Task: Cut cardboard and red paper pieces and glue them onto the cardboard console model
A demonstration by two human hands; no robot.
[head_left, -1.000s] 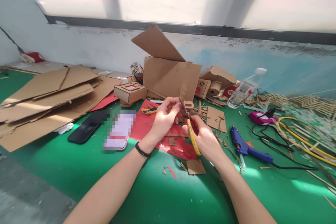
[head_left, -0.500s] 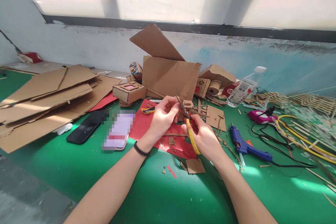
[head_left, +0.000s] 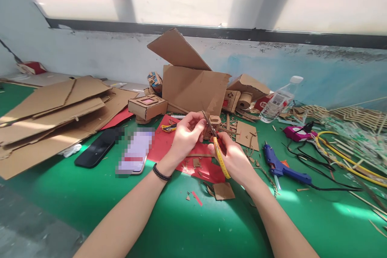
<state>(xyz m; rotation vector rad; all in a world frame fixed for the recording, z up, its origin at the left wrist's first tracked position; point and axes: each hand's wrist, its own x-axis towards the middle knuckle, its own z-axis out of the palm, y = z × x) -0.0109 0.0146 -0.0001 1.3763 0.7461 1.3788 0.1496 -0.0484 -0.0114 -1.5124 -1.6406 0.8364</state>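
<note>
My right hand (head_left: 234, 154) is closed around the yellow-handled scissors (head_left: 220, 156), whose blades point up and away toward my left fingertips. The blades look slightly parted. My left hand (head_left: 188, 136), with a dark beaded bracelet on the wrist, pinches something too small to make out beside the blades. Just behind the scissors stands a small cardboard construction (head_left: 214, 122), partly hidden by both hands. Under the hands lies a red sheet (head_left: 160, 145) strewn with cardboard scraps. A yellow utility knife (head_left: 168, 128) rests on it, left of my left hand.
Stacked cardboard sheets (head_left: 51, 129) lie at left, near a black phone (head_left: 96, 149) and a lit phone (head_left: 136, 151). A cardboard box (head_left: 148, 107) and large upright cardboard (head_left: 193, 86) stand behind. At right are a blue glue gun (head_left: 282, 169), black cord and a water bottle (head_left: 278, 100).
The view has shifted very slightly, so everything sits a little farther left. Both hands keep nearly the same pose, with the scissors still by the left fingertips.
</note>
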